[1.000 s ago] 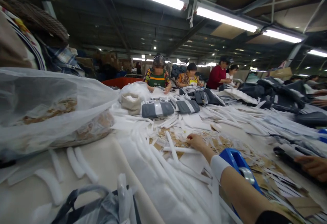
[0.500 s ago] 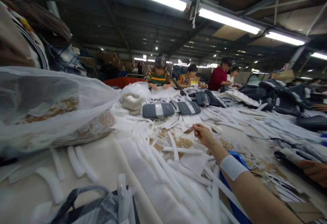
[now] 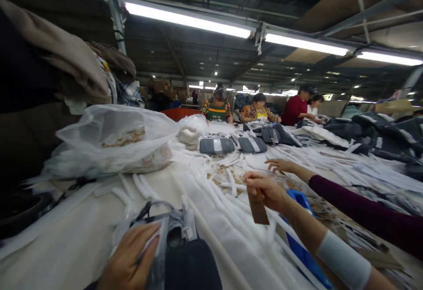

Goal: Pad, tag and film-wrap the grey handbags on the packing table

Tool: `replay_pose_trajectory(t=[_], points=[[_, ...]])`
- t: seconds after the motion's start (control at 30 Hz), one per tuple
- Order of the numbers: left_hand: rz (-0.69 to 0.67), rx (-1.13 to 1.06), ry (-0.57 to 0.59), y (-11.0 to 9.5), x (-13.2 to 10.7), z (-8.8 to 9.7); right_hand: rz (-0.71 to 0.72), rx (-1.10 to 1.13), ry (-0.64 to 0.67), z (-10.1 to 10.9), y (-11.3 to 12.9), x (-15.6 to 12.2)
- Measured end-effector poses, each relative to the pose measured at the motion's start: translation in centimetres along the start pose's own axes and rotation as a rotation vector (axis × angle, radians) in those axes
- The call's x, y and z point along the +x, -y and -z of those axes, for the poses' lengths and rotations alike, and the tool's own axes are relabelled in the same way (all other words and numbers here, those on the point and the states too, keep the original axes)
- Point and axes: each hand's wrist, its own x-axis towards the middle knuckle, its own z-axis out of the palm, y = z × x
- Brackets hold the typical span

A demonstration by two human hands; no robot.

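The right hand [image 3: 269, 191] pinches a brown tag [image 3: 258, 210] between thumb and fingertips, tag hanging below them, long axis near upright, right of the dark bag [image 3: 193, 264], whose side the nearer left hand [image 3: 130, 254] grips.

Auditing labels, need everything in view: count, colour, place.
Table: 1, off-white, below
Tag: 1, brown, right of centre
Bag: 1, dark, front
Banded pouches: 2, dark grey, centre
Plastic sack: 1, translucent, left
Cloth sack: 1, beige, centre
Strips: many, white, across table
Card pieces: many, brown, centre
Plastic item: 1, blue, right
Heaped bags: several, dark, right
Clothes: several, mixed, upper left
Coworkers: 4+, mixed clothing, far side
Coworker's arm: 1, purple-sleeved, right
Lights: 3+, white, overhead
Left hand: 1, bare, holding bag
Right hand: 1, bare, holding tag
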Motion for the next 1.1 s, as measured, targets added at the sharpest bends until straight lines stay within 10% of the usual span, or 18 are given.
replay_pose_trajectory(t=[0.23,0.37,0.7,1.1], points=[[0.366,-0.533,0.373,-10.1,3.5,-2.1,-0.202,0.091,0.283,-8.5,-3.7,-4.9],[0.532,-0.721,0.507,-10.4,2.5,-1.5,-0.249,0.108,0.336,-10.6,-4.5,-6.1],[0.704,-0.748,0.339,-9.4,-0.1,1.3,-0.126,-0.198,0.259,-12.3,-5.2,-7.9],[1.272,-1.343,0.551,-11.8,-3.0,1.0,-0.018,-0.367,0.295,-13.5,-5.1,-10.5]])
